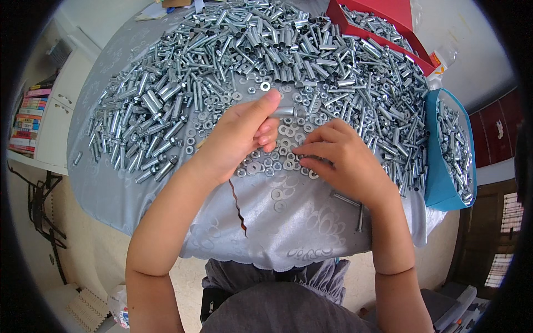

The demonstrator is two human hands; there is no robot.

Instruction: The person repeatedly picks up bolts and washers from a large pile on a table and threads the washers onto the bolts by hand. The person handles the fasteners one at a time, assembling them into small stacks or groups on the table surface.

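Note:
My left hand point(239, 139) is closed around a silver metal sleeve point(284, 111), whose end sticks out past my thumb and fingers. Just to its right, my right hand point(341, 158) rests on the grey tablecloth point(288, 222) with its fingertips pinching at a scatter of small washers and nuts point(277, 164); what it grips is hidden under the fingers. A big heap of silver sleeves and bolts point(250, 50) covers the far half of the table beyond both hands.
A blue bin point(438, 177) of bolts hangs at the table's right edge. A red box point(383, 22) with more bolts stands at the back right. Two loose bolts point(352, 205) lie near my right wrist. Shelves with books point(30, 116) are at the left.

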